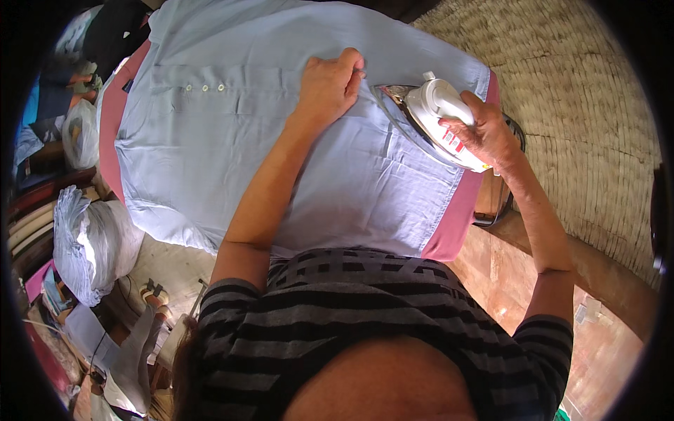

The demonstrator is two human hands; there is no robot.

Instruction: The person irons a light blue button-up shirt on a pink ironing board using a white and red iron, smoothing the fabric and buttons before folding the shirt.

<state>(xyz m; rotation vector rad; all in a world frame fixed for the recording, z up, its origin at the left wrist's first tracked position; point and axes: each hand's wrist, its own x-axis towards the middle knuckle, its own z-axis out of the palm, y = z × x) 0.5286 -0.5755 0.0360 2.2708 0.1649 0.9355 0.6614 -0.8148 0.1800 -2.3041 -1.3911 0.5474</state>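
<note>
A light blue shirt (239,154) lies spread over an ironing board with a dull red cover (449,231). Three pale buttons (205,88) run along its placket at the left. My right hand (488,133) is wrapped round the handle of a white clothes iron (439,105) over the shirt's right end, near the hem. The iron's metal edge faces left; I cannot tell whether the whole soleplate touches the cloth. My left hand (330,88) rests as a closed fist on the shirt, left of the iron's tip. Whatever its curled fingers may hold is hidden.
Beyond the board's right end, a dark metal frame (509,203) juts out, with a woven mat (569,91) behind it. Stuffed plastic bags (98,242) and piled goods stand at the left. Someone's sandalled foot (156,295) shows at the lower left.
</note>
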